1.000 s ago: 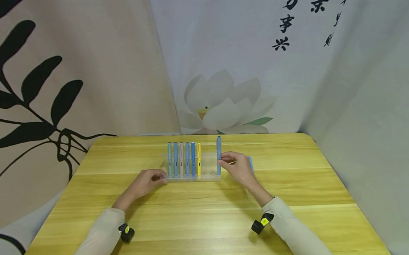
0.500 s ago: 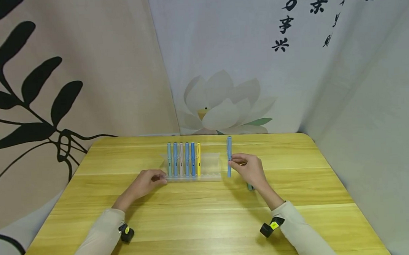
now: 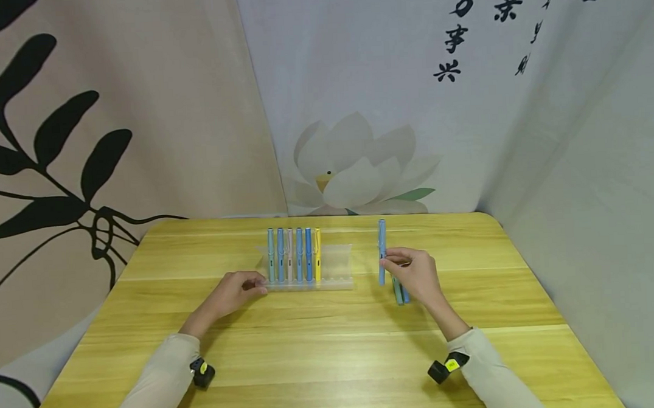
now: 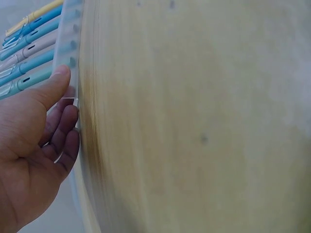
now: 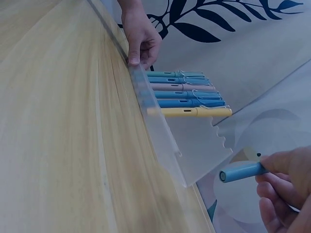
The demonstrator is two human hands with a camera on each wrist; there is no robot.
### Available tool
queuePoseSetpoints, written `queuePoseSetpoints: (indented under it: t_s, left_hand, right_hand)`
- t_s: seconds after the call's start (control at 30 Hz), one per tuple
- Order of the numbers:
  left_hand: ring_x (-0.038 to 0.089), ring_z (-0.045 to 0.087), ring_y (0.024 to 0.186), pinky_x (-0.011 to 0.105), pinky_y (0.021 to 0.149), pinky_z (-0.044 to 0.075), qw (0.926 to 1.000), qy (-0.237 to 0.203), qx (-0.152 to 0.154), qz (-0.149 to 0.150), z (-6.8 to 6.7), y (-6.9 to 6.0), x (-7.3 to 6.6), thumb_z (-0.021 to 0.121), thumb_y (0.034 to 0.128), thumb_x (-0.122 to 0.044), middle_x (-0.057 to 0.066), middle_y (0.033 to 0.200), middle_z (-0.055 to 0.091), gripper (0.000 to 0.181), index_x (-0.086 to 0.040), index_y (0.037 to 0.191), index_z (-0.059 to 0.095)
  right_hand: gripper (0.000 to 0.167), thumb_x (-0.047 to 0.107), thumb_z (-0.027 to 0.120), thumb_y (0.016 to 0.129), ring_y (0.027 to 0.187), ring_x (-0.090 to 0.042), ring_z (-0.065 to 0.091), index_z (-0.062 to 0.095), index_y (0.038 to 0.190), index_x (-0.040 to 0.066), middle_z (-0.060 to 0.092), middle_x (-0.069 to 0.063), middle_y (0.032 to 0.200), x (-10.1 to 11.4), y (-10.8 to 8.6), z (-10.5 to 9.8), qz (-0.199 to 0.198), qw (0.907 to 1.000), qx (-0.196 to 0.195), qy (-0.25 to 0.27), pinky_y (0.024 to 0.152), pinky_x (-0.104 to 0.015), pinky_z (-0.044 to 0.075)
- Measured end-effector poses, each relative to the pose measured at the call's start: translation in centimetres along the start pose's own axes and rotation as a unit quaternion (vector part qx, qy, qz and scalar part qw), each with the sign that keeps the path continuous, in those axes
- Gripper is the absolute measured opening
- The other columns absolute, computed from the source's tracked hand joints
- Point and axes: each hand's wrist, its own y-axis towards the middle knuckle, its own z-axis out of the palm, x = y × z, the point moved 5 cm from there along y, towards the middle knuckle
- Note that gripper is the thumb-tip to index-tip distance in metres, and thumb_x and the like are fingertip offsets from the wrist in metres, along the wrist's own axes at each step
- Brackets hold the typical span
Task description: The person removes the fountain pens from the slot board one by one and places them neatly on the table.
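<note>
A clear pen stand [image 3: 338, 267] holds several upright pens in its left part, teal, blue and pink ones, with a yellow pen [image 3: 318, 253] rightmost. My left hand [image 3: 233, 294] grips the stand's left end, thumb [image 4: 58, 82] on the front ledge and fingers curled beside it. To the right of the stand, my right hand [image 3: 418, 276] pinches a light blue pen [image 3: 381, 241] upright between thumb and fingertips, apart from the stand. In the right wrist view, one end of that pen [image 5: 238, 173] points toward the camera.
A green pen [image 3: 398, 291] and a blue pen [image 3: 406, 295] lie on the wooden table [image 3: 312, 363], partly hidden by the right hand. Behind the table hangs a printed curtain [image 3: 354, 75].
My right hand has moved right with the light blue pen, from the stand's right end to a spot apart from it. The pens lying on the table show more. The left hand stays put.
</note>
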Motion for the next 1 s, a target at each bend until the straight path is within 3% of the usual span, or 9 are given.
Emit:
queuePoseSetpoints:
  t_s: [0.67, 1.0]
  left_hand:
    - [0.010, 0.064, 0.089, 0.034, 0.083, 0.055, 1.0000, -0.005, 0.003, -0.003, 0.1, 0.0, 0.0, 0.072, 0.0973, -0.023, -0.005, 0.097, 0.072, 0.019, -0.010, 0.111, 0.075]
    - [0.010, 0.064, 0.089, 0.031, 0.081, 0.055, 1.0000, -0.001, 0.004, -0.001, 0.2, 0.0, 0.1, 0.072, 0.0976, -0.022, -0.006, 0.097, 0.072, 0.018, -0.011, 0.111, 0.075]
  right_hand:
    - [0.033, 0.033, 0.080, 0.091, 0.092, -0.025, 0.074, 0.078, 0.114, 0.010, 0.078, -0.007, 0.099, -3.2, -0.5, -3.2, 0.040, 0.9981, -0.030, -0.037, 0.073, -0.029, 0.056]
    - [0.029, 0.030, 0.079, 0.092, 0.091, -0.023, 0.075, 0.079, 0.111, 0.009, 0.079, -0.008, 0.099, -4.5, -0.7, -4.1, 0.058, 0.9967, -0.034, -0.046, 0.072, -0.027, 0.057]
